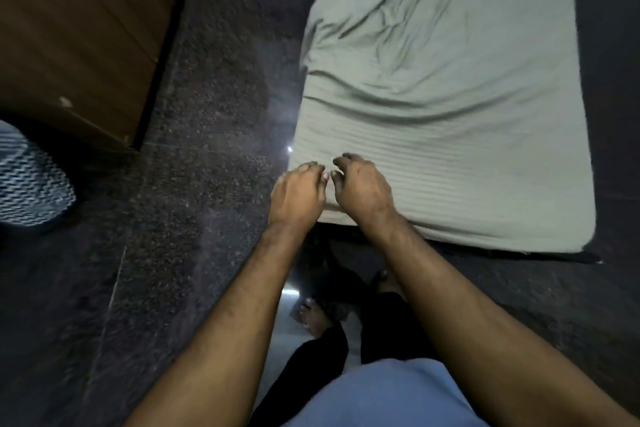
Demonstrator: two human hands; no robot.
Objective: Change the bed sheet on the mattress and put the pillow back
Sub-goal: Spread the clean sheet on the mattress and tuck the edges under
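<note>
Both hands, left hand (298,196) and right hand (360,189), fingers loosely curled and seemingly empty, hover over the near corner of the pale green bed sheet (450,80); soft, light cloth, likely best pinched at that corner just beneath them.

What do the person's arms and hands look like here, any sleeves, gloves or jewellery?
Both forearms are bare up to the frame edge, with no sleeves in view. The left hand and right hand wear no gloves, and no rings, watch or bracelets show.
</note>
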